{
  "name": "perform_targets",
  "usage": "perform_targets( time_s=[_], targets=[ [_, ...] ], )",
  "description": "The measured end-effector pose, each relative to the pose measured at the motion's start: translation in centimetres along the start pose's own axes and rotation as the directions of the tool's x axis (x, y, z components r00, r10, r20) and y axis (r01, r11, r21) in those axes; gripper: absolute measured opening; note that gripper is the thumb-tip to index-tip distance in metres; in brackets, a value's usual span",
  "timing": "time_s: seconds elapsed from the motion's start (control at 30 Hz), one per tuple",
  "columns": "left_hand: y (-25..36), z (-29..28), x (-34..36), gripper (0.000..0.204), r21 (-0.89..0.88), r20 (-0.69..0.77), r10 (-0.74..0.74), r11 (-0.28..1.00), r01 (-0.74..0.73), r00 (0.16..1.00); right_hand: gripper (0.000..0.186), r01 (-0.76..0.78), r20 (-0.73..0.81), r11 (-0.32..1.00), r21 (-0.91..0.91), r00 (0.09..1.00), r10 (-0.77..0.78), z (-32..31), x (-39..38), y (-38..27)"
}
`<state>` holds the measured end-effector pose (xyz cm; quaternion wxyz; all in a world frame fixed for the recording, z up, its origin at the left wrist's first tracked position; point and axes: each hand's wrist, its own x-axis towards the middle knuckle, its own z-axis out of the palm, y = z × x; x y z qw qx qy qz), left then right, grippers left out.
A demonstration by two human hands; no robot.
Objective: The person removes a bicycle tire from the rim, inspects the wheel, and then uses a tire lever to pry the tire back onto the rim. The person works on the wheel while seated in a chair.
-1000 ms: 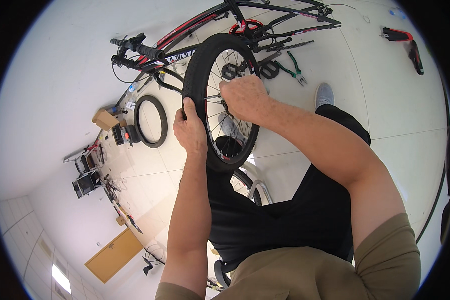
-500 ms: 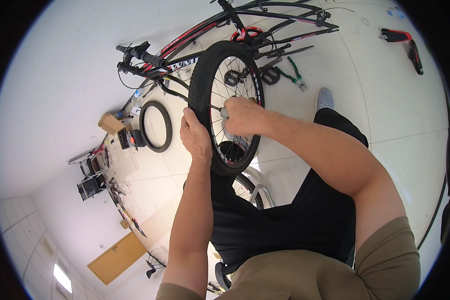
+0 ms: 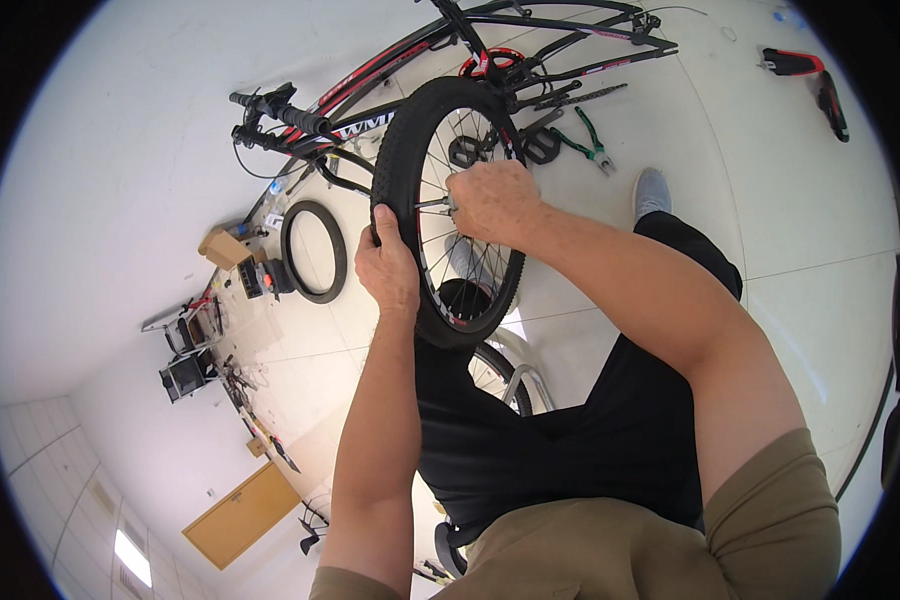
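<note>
A bicycle wheel (image 3: 398, 170) with a black knobbly tyre and thin spokes stands upright before me, its lower end by my thighs. My left hand (image 3: 388, 262) is closed round the near left side of the tyre, thumb up along the tread. Inside the rim, my right hand (image 3: 495, 200) makes a fist in front of the spokes. From that fist a thin metallic stem (image 3: 431, 204) reaches to the rim's inner left side. A bit of grey shows at the fingers, but most of what they hold is hidden.
Behind the wheel lies a black and red bicycle frame (image 3: 390, 70) with handlebars. Green-handled pliers (image 3: 592, 145) and a pedal (image 3: 541, 146) are beside it. A loose tyre (image 3: 292, 240) and a cardboard box (image 3: 224, 247) lie left; a red and black folding tool (image 3: 808, 75) lies far right.
My right hand has shifted slightly up and turned, so more of its back faces up. The stem now shows more plainly. My left hand stays on the tyre; the wheel moved slightly left.
</note>
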<state>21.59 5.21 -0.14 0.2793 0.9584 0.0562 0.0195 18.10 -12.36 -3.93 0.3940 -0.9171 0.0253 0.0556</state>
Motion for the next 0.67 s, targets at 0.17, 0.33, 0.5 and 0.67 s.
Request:
perform_targets(
  time_s=[0.17, 0.33, 0.5, 0.67],
  targets=[
    [-0.9, -0.1, 1.2, 0.072, -0.038, 0.057, -0.051, 0.998, 0.054, 0.997, 0.022, 0.009, -0.012, 0.999, 0.031, 1.0, -0.009, 1.7, 1.0, 0.5],
    [-0.3, -0.1, 1.0, 0.071, -0.095, 0.045, -0.059, 0.993, 0.064, 0.997, 0.023, 0.053, 0.017, 0.998, 0.018, 0.998, -0.053, 1.4, 1.5, 0.7],
    [0.1, -0.1, 0.0, 0.07, -0.006, -0.003, -0.009, 1.0, 0.009, 1.0, 0.02, -0.019, 0.158, 0.994, 0.107, 0.987, 0.002, -0.5, -0.5, -1.4],
    [0.0, -0.3, -0.6, 0.075, -0.045, 0.003, 0.013, 0.999, -0.013, 1.0, 0.02, -0.071, 0.196, 0.988, 0.134, 0.98, 0.044, -0.7, -1.3, -2.1]
  ],
)
